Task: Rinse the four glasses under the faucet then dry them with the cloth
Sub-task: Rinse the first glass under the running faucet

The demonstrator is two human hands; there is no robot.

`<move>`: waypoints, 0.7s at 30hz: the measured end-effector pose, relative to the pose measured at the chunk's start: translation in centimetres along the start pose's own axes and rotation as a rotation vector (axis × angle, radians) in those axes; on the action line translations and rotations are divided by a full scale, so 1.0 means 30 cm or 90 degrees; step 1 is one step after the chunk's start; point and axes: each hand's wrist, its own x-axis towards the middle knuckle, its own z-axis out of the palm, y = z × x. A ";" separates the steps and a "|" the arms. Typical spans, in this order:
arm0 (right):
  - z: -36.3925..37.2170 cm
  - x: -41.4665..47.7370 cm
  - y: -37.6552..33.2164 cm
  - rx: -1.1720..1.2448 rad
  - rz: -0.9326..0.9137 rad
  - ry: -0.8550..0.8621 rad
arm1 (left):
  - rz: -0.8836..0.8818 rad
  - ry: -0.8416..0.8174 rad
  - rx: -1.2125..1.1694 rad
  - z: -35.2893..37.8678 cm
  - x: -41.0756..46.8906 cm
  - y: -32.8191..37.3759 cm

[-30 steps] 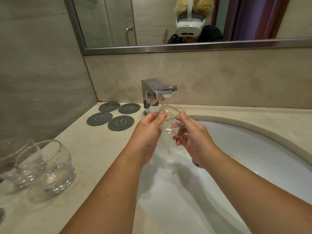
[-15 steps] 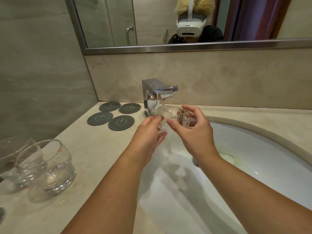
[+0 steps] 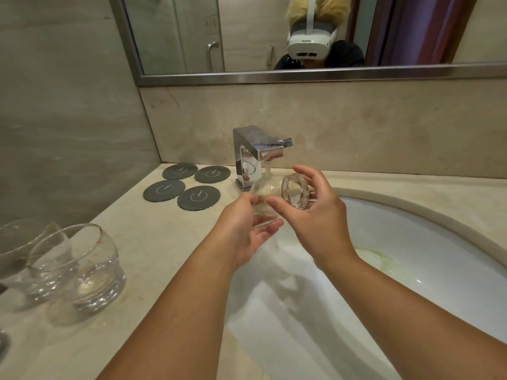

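Observation:
A clear round glass (image 3: 274, 194) lies on its side under the chrome faucet (image 3: 256, 157), its thick base turned to the right. A thin stream of water runs from the spout onto it. My left hand (image 3: 247, 229) holds the glass at its mouth end from below. My right hand (image 3: 315, 215) holds the base end, thumb in front and fingers curled behind. Two more clear glasses stand on the counter at the left: one (image 3: 79, 267) nearer the sink and one (image 3: 19, 248) partly cut off by the frame edge. No cloth is in view.
The white sink basin (image 3: 411, 256) lies below my hands, with a greenish patch near the drain. Several dark round coasters (image 3: 199, 197) lie on the beige counter (image 3: 153, 242) left of the faucet. A mirror (image 3: 301, 34) hangs above the backsplash.
The glass has been raised closer to the spout and turned onto its side, base now to the right. My right hand moved up round the base; my left hand shifted under the mouth.

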 end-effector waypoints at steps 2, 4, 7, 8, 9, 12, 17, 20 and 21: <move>-0.002 0.001 0.009 -0.010 0.023 -0.013 | 0.018 0.007 -0.005 -0.001 0.003 0.004; -0.004 0.003 0.022 -0.014 0.066 -0.042 | 0.062 0.009 -0.001 -0.004 0.011 0.007; 0.001 0.006 0.043 -0.023 0.109 -0.091 | 0.125 -0.015 0.018 -0.007 0.017 0.009; 0.004 0.006 0.048 -0.025 0.111 -0.100 | 0.139 -0.021 0.029 -0.006 0.015 0.010; 0.007 0.007 0.054 -0.023 0.111 -0.105 | 0.151 -0.029 0.044 -0.001 0.008 0.012; 0.006 0.009 0.059 -0.026 0.114 -0.122 | 0.201 -0.044 0.124 0.002 0.009 0.000; 0.004 0.012 0.064 -0.041 0.116 -0.142 | 0.296 -0.042 0.387 -0.010 0.016 -0.030; 0.003 0.012 0.068 -0.055 0.088 -0.143 | 0.294 -0.022 0.411 -0.016 0.018 -0.033; 0.005 0.013 0.069 -0.057 0.075 -0.147 | 0.288 -0.018 0.404 -0.015 0.017 -0.034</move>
